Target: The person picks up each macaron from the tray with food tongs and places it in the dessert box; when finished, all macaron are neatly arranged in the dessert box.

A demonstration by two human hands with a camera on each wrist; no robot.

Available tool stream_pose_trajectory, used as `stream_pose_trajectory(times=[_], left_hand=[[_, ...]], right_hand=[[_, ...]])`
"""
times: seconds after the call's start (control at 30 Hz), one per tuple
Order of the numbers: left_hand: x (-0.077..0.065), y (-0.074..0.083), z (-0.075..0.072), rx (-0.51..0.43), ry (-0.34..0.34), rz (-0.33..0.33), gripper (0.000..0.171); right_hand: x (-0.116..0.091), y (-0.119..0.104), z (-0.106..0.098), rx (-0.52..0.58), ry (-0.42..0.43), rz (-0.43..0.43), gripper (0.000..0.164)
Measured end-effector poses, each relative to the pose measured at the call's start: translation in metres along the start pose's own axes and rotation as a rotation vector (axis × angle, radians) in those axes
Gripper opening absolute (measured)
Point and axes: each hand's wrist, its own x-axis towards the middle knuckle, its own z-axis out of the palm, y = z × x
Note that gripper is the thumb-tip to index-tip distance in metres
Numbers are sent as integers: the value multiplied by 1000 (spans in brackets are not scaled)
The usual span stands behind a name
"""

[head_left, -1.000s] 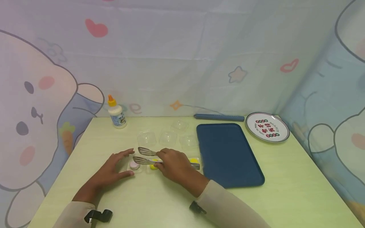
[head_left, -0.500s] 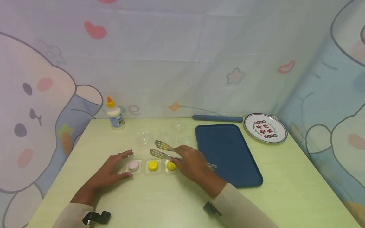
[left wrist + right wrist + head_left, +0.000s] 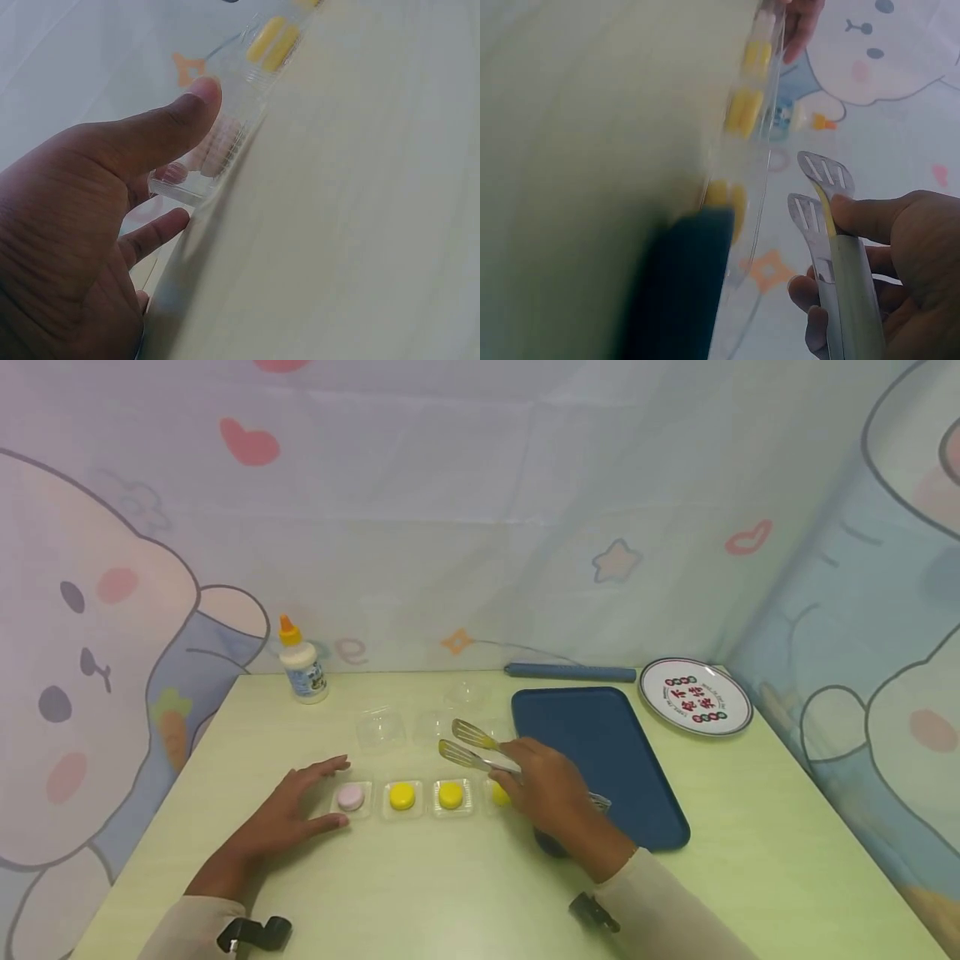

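My right hand (image 3: 546,783) grips metal tongs (image 3: 468,745) with slotted ends. The two ends stand apart with nothing between them, as the right wrist view (image 3: 829,247) also shows. My left hand (image 3: 288,814) lies at the left of a clear plastic tray holding a pink macaron (image 3: 350,797), thumb and index finger spread on either side; whether they touch the tray I cannot tell. To its right, in a row, sit a yellow macaron (image 3: 402,796), a second yellow macaron (image 3: 450,794) and a third yellow macaron (image 3: 500,794), each in a clear tray. My right hand partly covers the last.
Several clear plastic lids (image 3: 380,728) lie behind the row. A dark blue tray (image 3: 600,727) is at the right, under my right forearm. Further back are a printed plate (image 3: 735,710), a blue rod (image 3: 570,672) and a glue bottle (image 3: 303,668).
My right hand has moved right with the tongs, from over the yellow macarons to the blue tray's left edge, uncovering two of them. My left hand has stayed in place.
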Motion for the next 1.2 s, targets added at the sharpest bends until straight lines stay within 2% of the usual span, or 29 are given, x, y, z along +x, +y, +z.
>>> stream_pose_trajectory(times=[0.2, 0.37, 0.67, 0.83, 1.2], left_hand=[[0, 1, 0, -10, -8, 8, 84], [2, -1, -2, -1, -4, 14, 84], [0, -5, -1, -11, -11, 0, 84], [0, -2, -2, -6, 7, 24, 82], [-3, -8, -3, -3, -12, -4, 84]], right_hand=[[-15, 30, -18, 23, 40, 68, 38], [-27, 53, -37, 30, 15, 177, 40], [-50, 89, -66, -13, 39, 245, 43], [-59, 102, -83, -39, 49, 303, 44], [-79, 134, -92, -63, 168, 342, 43]])
